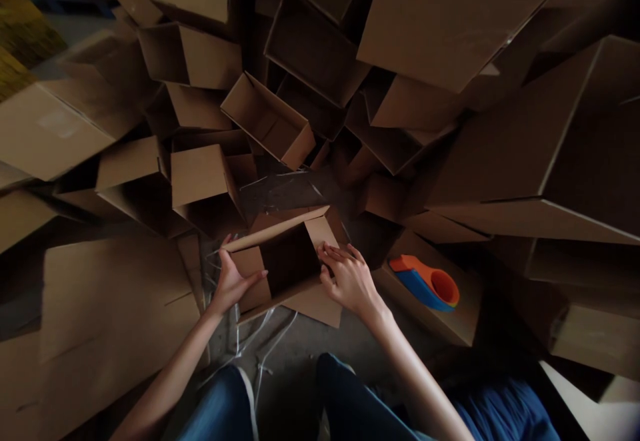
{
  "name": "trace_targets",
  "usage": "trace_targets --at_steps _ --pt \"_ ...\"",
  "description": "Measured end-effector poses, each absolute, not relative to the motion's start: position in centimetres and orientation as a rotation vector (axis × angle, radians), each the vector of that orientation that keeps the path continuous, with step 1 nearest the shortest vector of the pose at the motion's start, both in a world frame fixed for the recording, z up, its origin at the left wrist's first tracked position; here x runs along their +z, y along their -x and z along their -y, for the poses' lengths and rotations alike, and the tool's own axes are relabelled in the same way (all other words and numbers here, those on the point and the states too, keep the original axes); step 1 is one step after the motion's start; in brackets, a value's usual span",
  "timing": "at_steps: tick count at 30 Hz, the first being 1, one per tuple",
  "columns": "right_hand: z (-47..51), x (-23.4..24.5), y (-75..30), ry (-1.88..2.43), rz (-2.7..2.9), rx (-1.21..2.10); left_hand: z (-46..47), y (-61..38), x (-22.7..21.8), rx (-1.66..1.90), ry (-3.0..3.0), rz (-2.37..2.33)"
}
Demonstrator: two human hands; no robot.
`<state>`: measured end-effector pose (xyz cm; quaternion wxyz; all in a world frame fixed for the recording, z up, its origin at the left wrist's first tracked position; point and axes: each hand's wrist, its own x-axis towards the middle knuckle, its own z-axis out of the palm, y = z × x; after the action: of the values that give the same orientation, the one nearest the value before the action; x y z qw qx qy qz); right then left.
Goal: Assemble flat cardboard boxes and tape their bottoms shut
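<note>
A small cardboard box (280, 294) sits between my hands, tilted, with its top open and a dark inside. My left hand (234, 280) grips its left end, the thumb lying over the short left flap (253, 269) and the fingers round the outer edge. On the opposite end, my right hand (347, 274) rests with fingers spread on the short right flap (320, 233). One long flap stands along the far side, and another hangs out on the near side. A tape dispenser (425, 284) in orange and blue lies to the right of my right hand.
The dispenser rests on a closed carton (467, 314). Open cardboard boxes (270, 121) are heaped ahead and on both sides. A large flat carton (110, 294) lies at left. White strapping strips (265, 341) litter the floor near my feet. Dark blue fabric (505, 411) is at lower right.
</note>
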<state>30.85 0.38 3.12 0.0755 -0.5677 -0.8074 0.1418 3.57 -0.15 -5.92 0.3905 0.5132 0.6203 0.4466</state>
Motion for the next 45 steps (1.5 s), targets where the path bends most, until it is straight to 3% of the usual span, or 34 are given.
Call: trace_targets --at_steps 11,24,45 --pt "0.4 0.5 -31.3 1.678 2.33 0.228 -1.6 -3.2 -5.9 1.124 -1.253 -1.562" --pt "-2.2 5.1 -30.1 1.727 2.767 0.395 -5.6 -3.8 -5.8 1.226 -1.113 -1.546" --pt "-3.0 3.2 -29.8 1.636 2.669 0.315 -6.4 -3.0 -6.4 1.203 -1.219 -1.751"
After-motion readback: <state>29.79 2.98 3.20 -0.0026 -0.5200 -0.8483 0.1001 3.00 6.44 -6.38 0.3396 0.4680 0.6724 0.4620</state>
